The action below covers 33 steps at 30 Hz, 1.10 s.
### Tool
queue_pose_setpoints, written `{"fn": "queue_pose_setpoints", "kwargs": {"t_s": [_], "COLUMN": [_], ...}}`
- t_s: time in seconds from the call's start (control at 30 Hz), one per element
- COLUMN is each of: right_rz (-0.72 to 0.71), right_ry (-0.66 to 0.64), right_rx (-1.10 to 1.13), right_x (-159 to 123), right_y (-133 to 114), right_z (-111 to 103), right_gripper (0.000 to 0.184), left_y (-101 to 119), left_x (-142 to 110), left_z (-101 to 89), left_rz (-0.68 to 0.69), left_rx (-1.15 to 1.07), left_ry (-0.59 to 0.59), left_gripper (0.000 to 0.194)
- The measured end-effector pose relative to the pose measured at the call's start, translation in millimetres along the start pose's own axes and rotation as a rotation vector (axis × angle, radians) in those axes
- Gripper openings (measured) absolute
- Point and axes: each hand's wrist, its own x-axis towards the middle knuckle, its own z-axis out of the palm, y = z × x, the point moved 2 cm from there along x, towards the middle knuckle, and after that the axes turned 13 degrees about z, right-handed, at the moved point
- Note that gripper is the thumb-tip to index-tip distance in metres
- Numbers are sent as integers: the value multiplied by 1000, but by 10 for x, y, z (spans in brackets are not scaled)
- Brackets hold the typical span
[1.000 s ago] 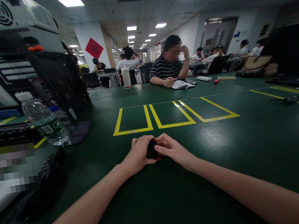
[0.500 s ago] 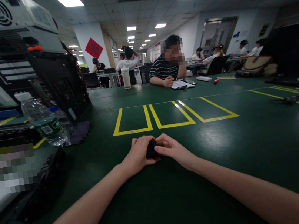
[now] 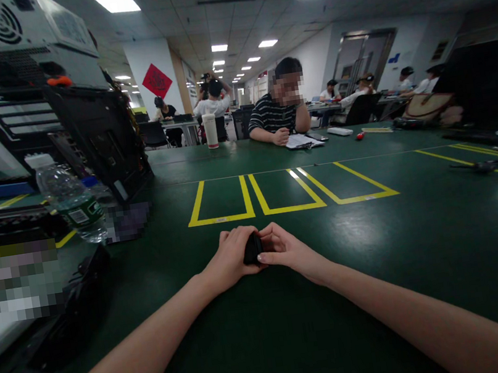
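A small black block-like object [image 3: 252,249] sits between my hands, low over the green table [image 3: 271,333]; its kind cannot be made out. My left hand [image 3: 233,252] is wrapped over it from the left, fingers across its top and thumb at the near side. From the right, my right hand [image 3: 285,246] touches its right edge with thumb and fingertips, the fingers curled behind. Parts of the object are hidden by my fingers. Just beyond my hands lie yellow tape outlines [image 3: 221,220] on the table.
At left stand a clear water bottle [image 3: 68,198] and a black computer case [image 3: 105,133], with a dark object [image 3: 71,313] nearer me. Across the table a person [image 3: 277,104] sits over papers [image 3: 305,140]. A white cup [image 3: 210,131] stands at the far edge; dark tools [image 3: 484,166] lie right.
My right thumb has slid down slightly along the black object's right side, and more of that object's face shows. My left hand stays in the same place.
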Motion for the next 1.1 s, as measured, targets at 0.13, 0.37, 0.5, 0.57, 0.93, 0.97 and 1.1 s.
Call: {"fn": "queue_pose_setpoints", "kwargs": {"t_s": [0.13, 0.37, 0.5, 0.57, 0.93, 0.97, 1.1], "right_rz": [12, 58, 39, 17, 20, 23, 58], "right_ry": [26, 86, 52, 37, 61, 69, 99], "right_rx": [-2, -21, -39, -30, -12, -11, -21], "right_x": [-14, 11, 14, 14, -6, 0, 36], "right_y": [-16, 38, 39, 36, 16, 21, 62], "right_z": [15, 8, 6, 4, 14, 12, -6], "right_gripper": [28, 34, 29, 31, 26, 26, 31], "left_y": [14, 92, 74, 42, 18, 25, 31], "left_x": [1, 9, 12, 10, -2, -2, 2], "left_z": [-18, -99, -77, -43, -15, -24, -28], "left_rz": [-4, 1, -4, 1, 7, 6, 9], "left_rx": [-12, -31, -21, -7, 3, -2, -5], "left_ry": [-15, -49, -45, -26, 3, -4, -24], "left_gripper": [51, 48, 47, 49, 53, 52, 50]}}
